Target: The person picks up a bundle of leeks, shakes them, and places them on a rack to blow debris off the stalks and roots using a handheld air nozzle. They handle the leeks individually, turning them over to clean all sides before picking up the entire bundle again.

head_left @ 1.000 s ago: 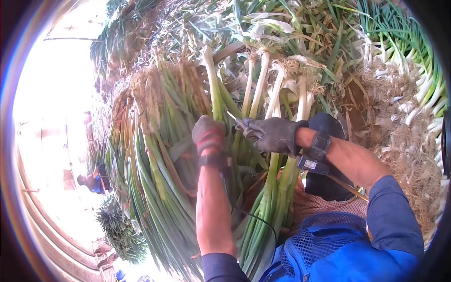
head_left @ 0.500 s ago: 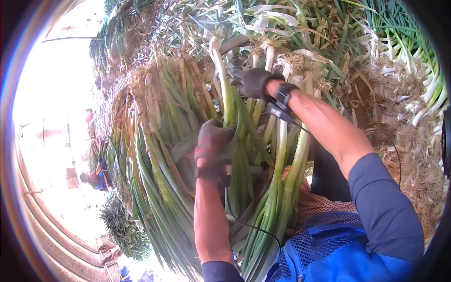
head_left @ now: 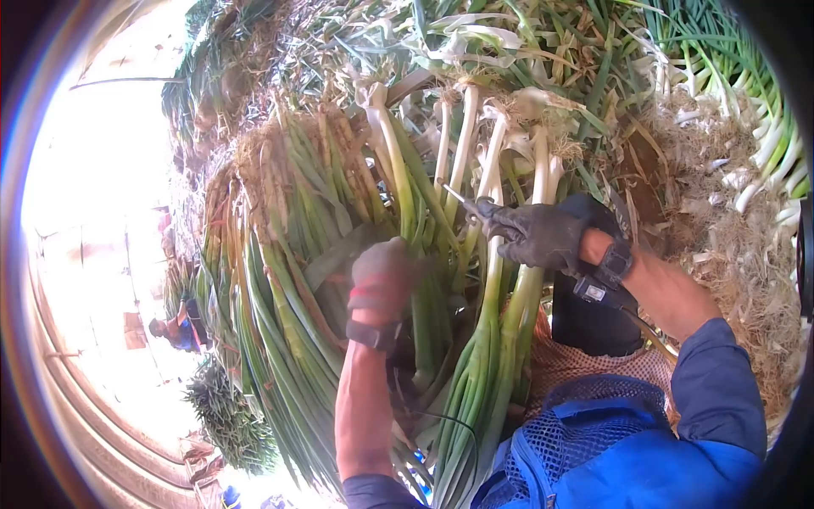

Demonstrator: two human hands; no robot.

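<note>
Long green onions (head_left: 487,314) with white root ends stand in front of me, leaves hanging down. My right hand (head_left: 543,236), in a dark glove, is closed around a small knife (head_left: 456,195) whose thin metal tip points up and left across the white stalks. To its left, my gloved left hand (head_left: 381,276) is closed in a fist beside a thick onion stalk (head_left: 394,161). What that fist holds, if anything, is hidden. Older onions (head_left: 288,288) with brown, dry bases lie left of it.
Trimmed white onions (head_left: 780,153) line the right side beside a heap of cut roots and peelings (head_left: 712,271). Loose leaves (head_left: 543,51) cover the back. A cable hangs from my wrist gear. Another person (head_left: 180,329) is far left, near a bundle of greens (head_left: 229,416).
My right hand has moved right and down, away from the thick stalk, and the knife tip now shows. My left hand has dropped slightly lower; the thick stalk leans more to the left.
</note>
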